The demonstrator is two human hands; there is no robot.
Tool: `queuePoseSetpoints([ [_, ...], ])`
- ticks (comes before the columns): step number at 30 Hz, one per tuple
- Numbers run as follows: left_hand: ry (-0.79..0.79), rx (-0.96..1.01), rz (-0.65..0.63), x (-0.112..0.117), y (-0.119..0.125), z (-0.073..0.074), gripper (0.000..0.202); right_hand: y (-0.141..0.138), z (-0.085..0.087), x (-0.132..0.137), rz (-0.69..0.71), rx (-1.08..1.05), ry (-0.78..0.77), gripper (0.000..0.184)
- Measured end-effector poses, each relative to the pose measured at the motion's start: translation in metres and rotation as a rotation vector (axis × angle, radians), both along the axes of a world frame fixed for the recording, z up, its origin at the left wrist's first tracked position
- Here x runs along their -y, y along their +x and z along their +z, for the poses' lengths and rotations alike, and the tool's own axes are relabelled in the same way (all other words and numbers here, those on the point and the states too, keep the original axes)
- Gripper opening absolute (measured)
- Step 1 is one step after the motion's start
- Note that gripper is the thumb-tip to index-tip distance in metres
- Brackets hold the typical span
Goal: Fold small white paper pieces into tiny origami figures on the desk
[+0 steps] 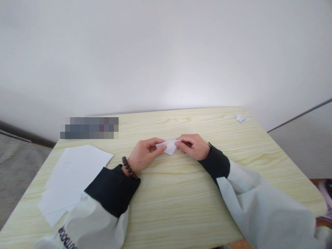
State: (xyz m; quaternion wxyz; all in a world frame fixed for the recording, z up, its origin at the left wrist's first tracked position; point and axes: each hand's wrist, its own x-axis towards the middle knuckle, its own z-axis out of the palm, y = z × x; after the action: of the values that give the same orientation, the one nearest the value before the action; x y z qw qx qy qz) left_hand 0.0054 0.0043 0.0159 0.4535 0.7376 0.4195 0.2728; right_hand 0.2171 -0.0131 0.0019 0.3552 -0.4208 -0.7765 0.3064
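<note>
Paper [170, 148]: folded small, with a point toward the wearer, it was held between both hands above the middle of the surface [176, 211]; whether it touched down could not be told.
Left hand [143, 153]: its grip was narrow, thumb and fingers pinching the paper's left end.
Right hand [193, 145]: its grip was likewise narrow, on the right end.
Sheets [75, 169]: they lay loose, partly hidden by the left sleeve [111, 193].
Risks: uneven pulling could have torn the paper or undone its folds; a dragging sleeve might have scattered the sheets.
</note>
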Motion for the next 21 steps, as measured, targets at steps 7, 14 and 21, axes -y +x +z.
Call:
queuePoseSetpoints([
  [7,0.485,-0.039,0.033,-0.001,0.0,-0.003,0.015,0.0,-0.004,-0.003,-0.039,0.011,0.305,0.016],
  [14,0.869,-0.157,-0.006,-0.004,-0.003,-0.008,0.016,0.004,-0.009,-0.005,-0.039,0.075,0.437,0.017],
  [21,0.84,-0.298,-0.094,-0.009,-0.006,-0.016,0.017,0.006,-0.011,-0.008,-0.038,0.285,0.398,0.012],
])
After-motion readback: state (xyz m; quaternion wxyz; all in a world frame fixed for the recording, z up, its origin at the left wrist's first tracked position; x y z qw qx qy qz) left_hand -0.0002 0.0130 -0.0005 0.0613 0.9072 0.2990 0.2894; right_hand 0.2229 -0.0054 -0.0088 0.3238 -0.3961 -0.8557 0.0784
